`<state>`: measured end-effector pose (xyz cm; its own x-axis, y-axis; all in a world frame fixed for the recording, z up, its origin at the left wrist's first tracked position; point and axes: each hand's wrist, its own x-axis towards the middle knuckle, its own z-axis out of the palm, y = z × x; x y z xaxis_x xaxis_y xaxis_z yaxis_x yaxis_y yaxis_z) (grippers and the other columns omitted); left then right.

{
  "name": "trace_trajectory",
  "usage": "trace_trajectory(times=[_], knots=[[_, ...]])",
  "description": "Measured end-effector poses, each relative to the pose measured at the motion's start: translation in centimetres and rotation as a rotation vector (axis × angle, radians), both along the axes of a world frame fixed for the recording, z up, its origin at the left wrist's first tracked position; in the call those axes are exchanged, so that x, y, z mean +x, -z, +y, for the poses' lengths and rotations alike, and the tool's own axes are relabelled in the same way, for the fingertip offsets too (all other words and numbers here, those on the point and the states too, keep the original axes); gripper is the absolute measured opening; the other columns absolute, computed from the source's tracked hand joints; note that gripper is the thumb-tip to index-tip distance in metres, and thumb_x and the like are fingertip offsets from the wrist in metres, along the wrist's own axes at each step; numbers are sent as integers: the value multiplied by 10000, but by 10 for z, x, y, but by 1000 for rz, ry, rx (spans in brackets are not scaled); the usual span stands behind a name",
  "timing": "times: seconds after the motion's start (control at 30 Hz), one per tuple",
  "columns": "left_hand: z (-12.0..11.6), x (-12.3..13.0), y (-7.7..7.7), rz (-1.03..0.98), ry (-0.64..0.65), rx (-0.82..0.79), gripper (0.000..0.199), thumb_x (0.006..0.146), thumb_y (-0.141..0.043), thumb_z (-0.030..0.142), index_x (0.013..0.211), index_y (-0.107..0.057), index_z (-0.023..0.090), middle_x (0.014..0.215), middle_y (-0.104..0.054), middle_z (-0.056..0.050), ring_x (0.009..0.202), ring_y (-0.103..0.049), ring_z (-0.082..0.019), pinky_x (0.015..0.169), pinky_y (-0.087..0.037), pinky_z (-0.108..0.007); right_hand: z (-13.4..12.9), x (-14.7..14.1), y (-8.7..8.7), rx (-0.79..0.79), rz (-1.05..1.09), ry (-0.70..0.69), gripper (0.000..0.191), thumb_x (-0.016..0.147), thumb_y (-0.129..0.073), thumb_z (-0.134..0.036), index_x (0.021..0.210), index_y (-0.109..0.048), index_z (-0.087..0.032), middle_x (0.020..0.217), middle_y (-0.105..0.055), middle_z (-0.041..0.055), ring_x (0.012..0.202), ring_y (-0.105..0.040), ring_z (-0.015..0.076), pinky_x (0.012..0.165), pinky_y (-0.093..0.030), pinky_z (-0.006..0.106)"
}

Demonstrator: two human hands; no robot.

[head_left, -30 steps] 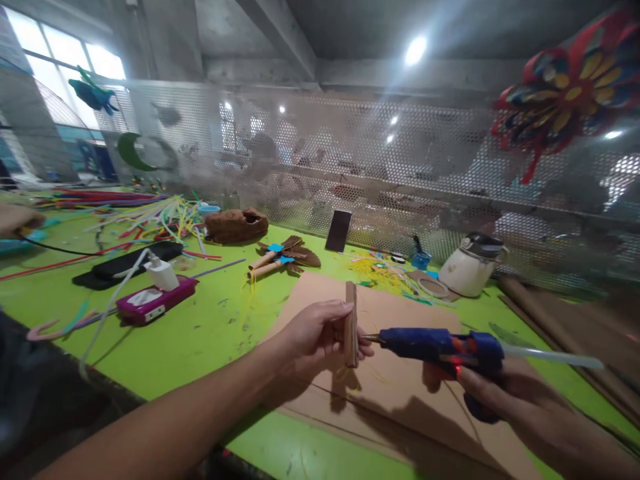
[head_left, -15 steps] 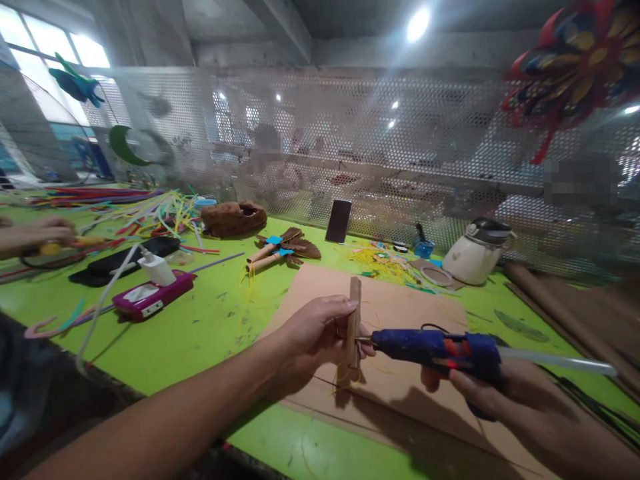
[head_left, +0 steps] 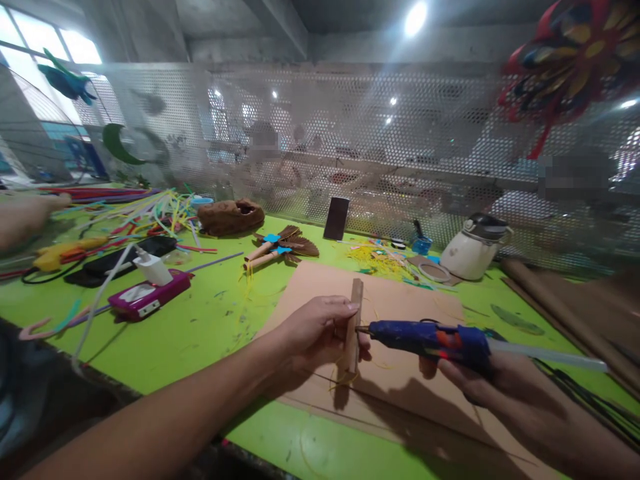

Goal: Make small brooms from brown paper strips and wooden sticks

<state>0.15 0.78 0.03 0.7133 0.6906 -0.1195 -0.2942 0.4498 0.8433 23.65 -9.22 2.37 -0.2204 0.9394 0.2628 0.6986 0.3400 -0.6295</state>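
My left hand (head_left: 320,327) grips a brown paper roll (head_left: 356,300) that stands nearly upright, thumb on its near face. Thin yellow strands (head_left: 345,383) hang at the roll's lower end. In my right hand (head_left: 480,387) is a blue hot glue gun (head_left: 425,339), with a pale glue stick (head_left: 555,355) sticking out of its back. The gun's metal nozzle points left and meets the roll's right edge at mid-height. Both hands are above a tan cardboard sheet (head_left: 415,300) on the green table (head_left: 200,347). The fingers behind the roll are partly hidden.
Two brown paper rolls with blue pieces and fanned brown ends (head_left: 280,247) lie behind the cardboard. A purple power strip (head_left: 150,293) with its cable is left, near a yellow glue gun (head_left: 70,252). A white kettle (head_left: 473,250) stands back right. Another person's hand (head_left: 25,217) is far left.
The glue gun's nozzle has moved slightly up along the paper roll. At far left, the other person's hand has let go of the yellow glue gun and risen. The view has shifted a little.
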Motion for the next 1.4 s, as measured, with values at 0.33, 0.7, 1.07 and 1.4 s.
trace_trajectory(times=[0.33, 0.7, 1.07, 1.4], knots=[[5, -2, 7, 31, 49, -41, 188, 760, -615, 288, 710, -537, 124, 618, -605, -65, 556, -612, -188, 608, -483, -343, -1, 4, 2, -6, -20, -8, 237, 848, -511, -394, 858, -691, -239, 772, -688, 23, 716, -645, 186, 625, -543, 238], [7, -2, 8, 34, 35, -41, 200, 727, -664, 280, 687, -544, 125, 603, -589, -36, 516, -575, -146, 545, -438, -261, -6, 5, 2, 91, -68, 0, 268, 806, -577, -409, 961, -716, -239, 850, -730, 41, 745, -684, 196, 700, -567, 238], [7, -3, 9, 66, 70, -62, 198, 718, -657, 291, 713, -565, 116, 601, -603, -73, 546, -604, -193, 559, -481, -317, -2, 3, -4, 76, -62, -12, 256, 833, -536, -428, 860, -701, -235, 784, -717, 31, 698, -671, 177, 624, -553, 198], [7, -1, 8, 42, 42, -56, 174, 718, -654, 255, 685, -550, 119, 582, -558, -33, 513, -564, -157, 560, -494, -319, -7, 4, 1, 117, -107, 2, 298, 818, -551, -442, 972, -718, -248, 845, -735, 41, 738, -690, 190, 685, -571, 230]])
